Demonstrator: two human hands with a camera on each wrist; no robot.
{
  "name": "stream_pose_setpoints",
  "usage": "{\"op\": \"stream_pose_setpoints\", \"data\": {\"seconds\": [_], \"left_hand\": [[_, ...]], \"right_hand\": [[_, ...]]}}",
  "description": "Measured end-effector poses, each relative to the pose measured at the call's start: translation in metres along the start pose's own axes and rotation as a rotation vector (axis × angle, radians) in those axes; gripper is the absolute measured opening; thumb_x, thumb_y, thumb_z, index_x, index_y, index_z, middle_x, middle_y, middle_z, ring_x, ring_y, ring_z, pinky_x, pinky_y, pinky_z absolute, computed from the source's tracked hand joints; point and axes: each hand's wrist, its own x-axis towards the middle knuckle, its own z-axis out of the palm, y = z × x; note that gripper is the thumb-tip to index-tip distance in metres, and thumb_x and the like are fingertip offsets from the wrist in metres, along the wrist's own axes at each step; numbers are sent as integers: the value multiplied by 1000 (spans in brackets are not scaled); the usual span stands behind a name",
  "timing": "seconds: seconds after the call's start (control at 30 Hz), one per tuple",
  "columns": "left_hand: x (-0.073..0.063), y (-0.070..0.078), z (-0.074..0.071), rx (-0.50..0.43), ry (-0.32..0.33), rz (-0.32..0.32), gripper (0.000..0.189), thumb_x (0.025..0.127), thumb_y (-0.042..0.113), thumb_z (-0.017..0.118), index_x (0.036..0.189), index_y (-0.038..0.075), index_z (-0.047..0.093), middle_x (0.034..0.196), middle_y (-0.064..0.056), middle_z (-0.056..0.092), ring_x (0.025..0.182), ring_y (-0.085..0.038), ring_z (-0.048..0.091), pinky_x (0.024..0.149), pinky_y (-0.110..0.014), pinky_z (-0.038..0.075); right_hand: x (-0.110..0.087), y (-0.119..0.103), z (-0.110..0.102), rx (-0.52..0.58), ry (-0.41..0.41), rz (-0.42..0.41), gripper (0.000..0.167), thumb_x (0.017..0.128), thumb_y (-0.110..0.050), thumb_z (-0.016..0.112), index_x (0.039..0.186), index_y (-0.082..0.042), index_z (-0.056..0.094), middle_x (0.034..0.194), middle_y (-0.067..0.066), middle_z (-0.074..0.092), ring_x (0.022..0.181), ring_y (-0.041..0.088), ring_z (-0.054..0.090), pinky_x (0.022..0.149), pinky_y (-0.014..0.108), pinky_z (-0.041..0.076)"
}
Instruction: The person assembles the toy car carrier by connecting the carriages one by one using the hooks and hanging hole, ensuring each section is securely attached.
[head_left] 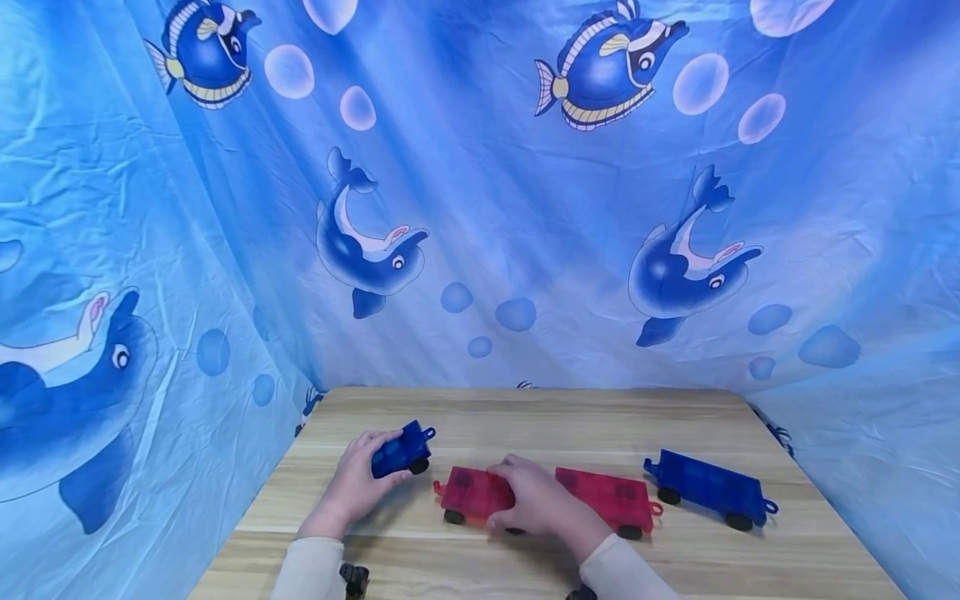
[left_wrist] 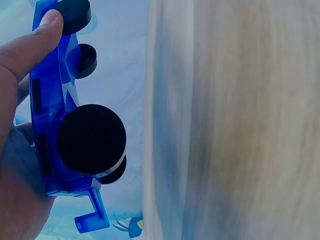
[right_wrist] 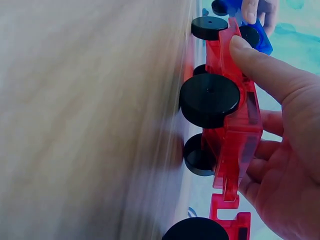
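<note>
My left hand (head_left: 354,483) grips a blue see-through toy train wagon (head_left: 403,450) by its sides, thumb and fingers around it. In the left wrist view this wagon (left_wrist: 52,115) is lifted off the table, its black wheels and end hook showing. Toward the middle, my right hand (head_left: 542,504) holds a red toy train wagon (head_left: 467,493) between thumb and fingers, partly covering it. Right behind it stands a second red wagon (head_left: 615,498). Their couplings (right_wrist: 227,202) meet closely in the right wrist view; whether they are hooked I cannot tell.
Another blue wagon (head_left: 708,485) stands on the right of the wooden table (head_left: 525,417), apart from the red ones. A blue cloth (head_left: 480,208) printed with dolphins and fish hangs behind the table and along its sides.
</note>
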Motion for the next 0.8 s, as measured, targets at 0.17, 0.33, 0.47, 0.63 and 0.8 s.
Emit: {"op": "stream_pose_setpoints", "data": {"seconds": [0.17, 0.33, 0.47, 0.63, 0.8], "left_hand": [[0, -4, -1, 5, -5, 5, 71, 86, 39, 88, 149, 24, 60, 142, -9, 57, 135, -38, 49, 108, -67, 42], [-1, -7, -1, 8, -22, 0, 70, 87, 42, 86, 149, 27, 59, 143, -8, 56, 135, -38, 49, 107, -68, 42], [-1, -8, 0, 6, -42, -9, 69, 87, 39, 87, 149, 28, 59, 142, -7, 57, 135, -38, 49, 107, -69, 42], [-1, -10, 1, 3, -75, -19, 70, 87, 37, 88, 150, 29, 59, 143, -6, 57, 135, -38, 49, 106, -69, 43], [-2, -11, 2, -5, -100, -33, 67, 87, 34, 88, 148, 34, 59, 144, -2, 56, 137, -37, 49, 106, -69, 44]], "right_hand": [[5, 3, 1, -16, 25, 19, 80, 81, -51, 88, 146, -14, 62, 118, -6, 61, 107, 12, 59, 95, 39, 54], [7, 3, -1, -19, 45, 25, 78, 81, -49, 88, 145, -12, 62, 118, -5, 62, 104, 13, 60, 92, 39, 55], [7, 4, -2, -25, 57, 26, 78, 82, -48, 88, 145, -11, 62, 119, -3, 63, 105, 14, 61, 93, 39, 55], [6, 4, -2, -32, 64, 37, 77, 83, -48, 88, 145, -11, 62, 121, -1, 64, 109, 18, 62, 95, 42, 55], [6, 3, -3, -25, 52, 59, 78, 83, -49, 87, 146, -11, 61, 123, 0, 64, 115, 23, 62, 99, 46, 54]]}}
